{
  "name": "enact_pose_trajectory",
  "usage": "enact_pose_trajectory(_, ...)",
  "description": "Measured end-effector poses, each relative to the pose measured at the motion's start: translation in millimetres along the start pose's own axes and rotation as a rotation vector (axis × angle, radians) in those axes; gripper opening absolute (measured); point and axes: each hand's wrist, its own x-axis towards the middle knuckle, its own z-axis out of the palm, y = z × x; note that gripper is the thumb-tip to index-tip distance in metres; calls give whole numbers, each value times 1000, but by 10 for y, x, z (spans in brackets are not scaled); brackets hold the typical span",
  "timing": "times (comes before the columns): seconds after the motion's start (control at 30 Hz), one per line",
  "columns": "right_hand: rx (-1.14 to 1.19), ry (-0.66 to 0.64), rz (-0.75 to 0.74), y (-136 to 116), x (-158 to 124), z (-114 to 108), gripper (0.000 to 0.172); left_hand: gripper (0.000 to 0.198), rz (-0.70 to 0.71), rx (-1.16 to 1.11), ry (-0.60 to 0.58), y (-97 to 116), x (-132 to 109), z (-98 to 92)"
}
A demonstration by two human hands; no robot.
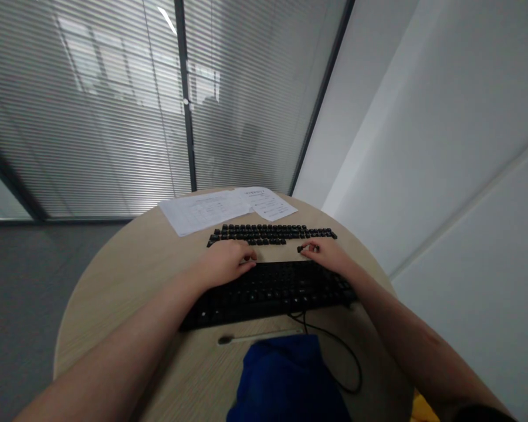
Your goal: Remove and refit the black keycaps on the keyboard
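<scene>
A black keyboard lies a little tilted on a round wooden table. My left hand rests over its far left edge, fingers curled in toward the thumb; what lies between them, if anything, is hidden. Beyond the keyboard, my right hand pinches a small black keycap between thumb and fingertips, just above the tabletop. Several rows of loose black keycaps are laid out past both hands. The right forearm crosses the keyboard's right end and covers part of it.
Printed paper sheets lie at the far side of the round table. Nearer me are a thin light tool with a dark end, a black cable and blue cloth. Glass panels with blinds and a white wall stand behind.
</scene>
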Motion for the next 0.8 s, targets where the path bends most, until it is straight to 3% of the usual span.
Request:
enact_pose_trajectory(0.17,-13,-56,27,61,401,116,26,23,-26,-6,4,-85,-10,57)
enact_pose_trajectory(0.33,-58,-99,65,71,619,217,28,25,-40,-13,-27,-52,0,34)
enact_pose_trajectory(0.8,-77,-117,94,167,707,344,31,29,-51,-40,-84,-34,32,13)
